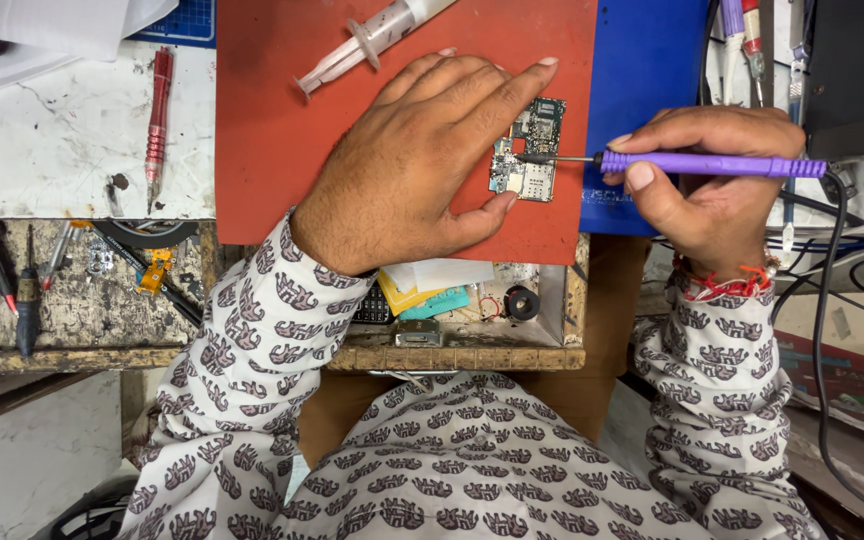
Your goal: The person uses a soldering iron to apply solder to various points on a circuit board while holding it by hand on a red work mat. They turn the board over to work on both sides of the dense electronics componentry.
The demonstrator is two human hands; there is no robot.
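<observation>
A small green circuit board [526, 150] lies near the right edge of a red mat [282, 120]. My left hand [417, 160] rests flat on the mat, its index finger and thumb bracketing the board and holding it down. My right hand [717, 175] grips a purple soldering iron [712, 165] like a pen, lying level. Its thin metal tip reaches left and touches the board's middle. A black cable runs from the iron's rear end down the right side.
A syringe [367, 40] lies at the mat's top. A blue mat [647, 80] sits under the right hand. A red-handled tool [157, 115] lies on the white bench at left. Open drawers below hold screwdrivers [27, 290] and small parts [432, 300]. Cables hang at right.
</observation>
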